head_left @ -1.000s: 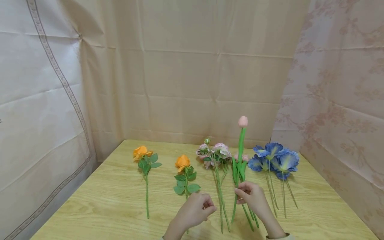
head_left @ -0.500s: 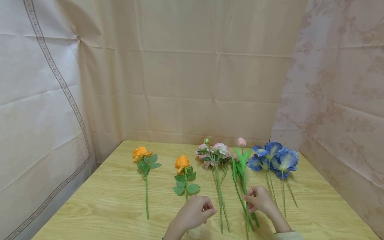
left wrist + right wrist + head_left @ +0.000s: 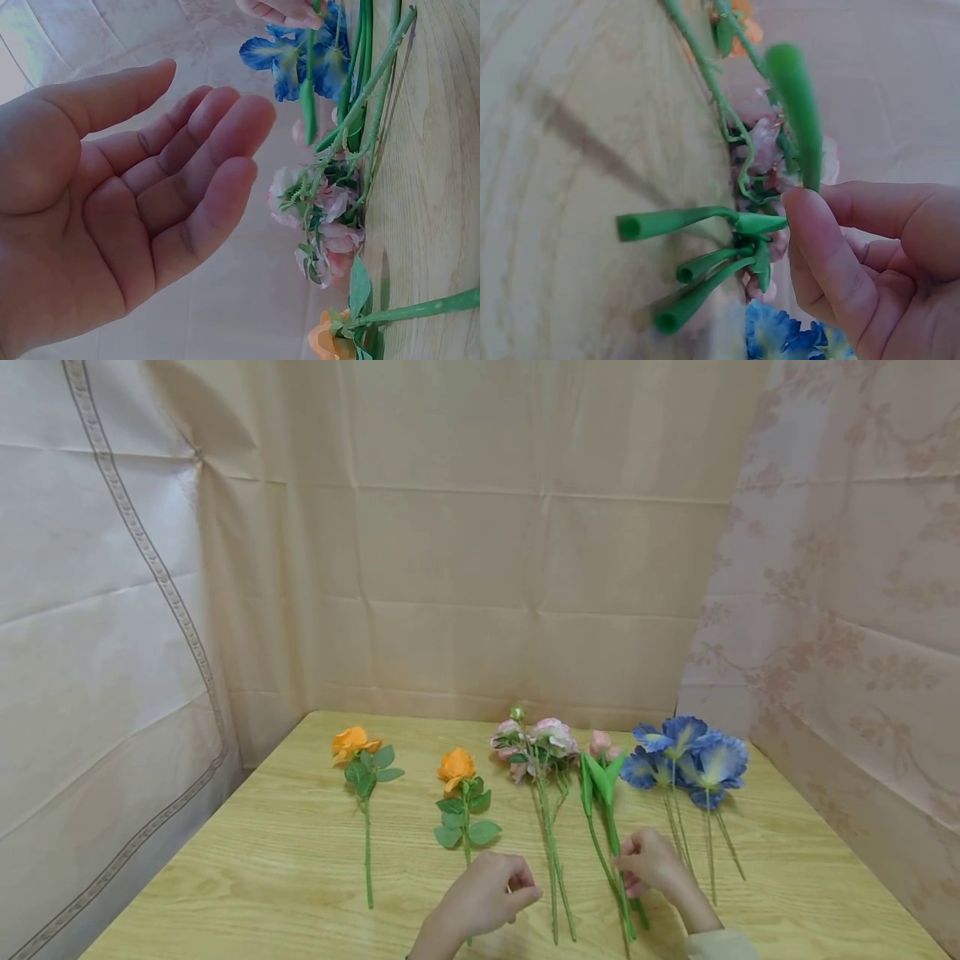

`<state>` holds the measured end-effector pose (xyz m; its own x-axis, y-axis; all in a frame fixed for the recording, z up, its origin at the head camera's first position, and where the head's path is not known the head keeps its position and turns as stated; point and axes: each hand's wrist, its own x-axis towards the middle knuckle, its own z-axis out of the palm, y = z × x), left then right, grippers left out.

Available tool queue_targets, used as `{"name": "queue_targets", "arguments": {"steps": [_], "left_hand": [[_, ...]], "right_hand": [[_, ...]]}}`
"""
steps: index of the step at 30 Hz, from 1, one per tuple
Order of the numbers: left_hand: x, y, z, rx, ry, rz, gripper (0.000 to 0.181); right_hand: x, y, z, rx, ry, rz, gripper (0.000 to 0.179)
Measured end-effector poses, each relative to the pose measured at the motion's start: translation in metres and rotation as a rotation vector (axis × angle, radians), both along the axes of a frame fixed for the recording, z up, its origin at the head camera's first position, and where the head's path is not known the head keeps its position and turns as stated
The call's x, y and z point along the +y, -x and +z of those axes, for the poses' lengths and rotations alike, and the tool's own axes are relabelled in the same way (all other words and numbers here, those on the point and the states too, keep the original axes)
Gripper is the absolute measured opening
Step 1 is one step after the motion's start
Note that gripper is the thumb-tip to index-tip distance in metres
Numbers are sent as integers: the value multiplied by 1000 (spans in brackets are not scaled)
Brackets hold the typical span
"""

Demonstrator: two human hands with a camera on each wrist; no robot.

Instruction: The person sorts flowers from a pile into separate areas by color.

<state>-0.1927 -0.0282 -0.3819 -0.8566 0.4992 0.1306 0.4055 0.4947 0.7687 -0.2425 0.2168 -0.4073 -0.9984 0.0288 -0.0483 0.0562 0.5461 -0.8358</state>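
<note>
My right hand (image 3: 651,864) pinches the green stem of a pink tulip (image 3: 799,112) between thumb and index finger. In the right wrist view this stem's cut end stands off the table, and a shadow lies on the wood. Several other tulips (image 3: 667,223) lie right beneath it; in the head view their pink heads (image 3: 600,745) and broad leaves overlap the held one. My left hand (image 3: 491,893) hovers over the lower stem of an orange rose (image 3: 456,767), fingers loosely bent. The left wrist view shows its palm (image 3: 82,232) with nothing in it.
Pink-and-white flowers (image 3: 553,739) with long stems lie between the rose and the tulips. Several blue flowers (image 3: 682,739) lie to the right. Another orange rose (image 3: 352,743) is at the left of the wooden table (image 3: 262,843). Fabric curtains (image 3: 450,543) hang around it.
The tulip in my right hand has come down from standing upright to lie low along the other tulips. That hand has shifted slightly right and nearer. My left hand has hardly moved.
</note>
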Motion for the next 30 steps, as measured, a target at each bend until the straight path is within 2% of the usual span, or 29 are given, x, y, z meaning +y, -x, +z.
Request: {"name": "queue_targets", "arguments": {"steps": [11,19,26,30], "left_hand": [[0,-1,-2,16,22,-10,13],[-1,0,-3,8,38,-15,14],[-1,0,-2,7,38,-27,14],[-4,1,-2,-15,31,-21,13]], "right_hand": [[4,3,-7,-23,-44,7,17],[7,5,-11,-5,-93,1,17],[11,4,-8,12,-133,28,6],[11,2,-6,3,-136,19,7]]}}
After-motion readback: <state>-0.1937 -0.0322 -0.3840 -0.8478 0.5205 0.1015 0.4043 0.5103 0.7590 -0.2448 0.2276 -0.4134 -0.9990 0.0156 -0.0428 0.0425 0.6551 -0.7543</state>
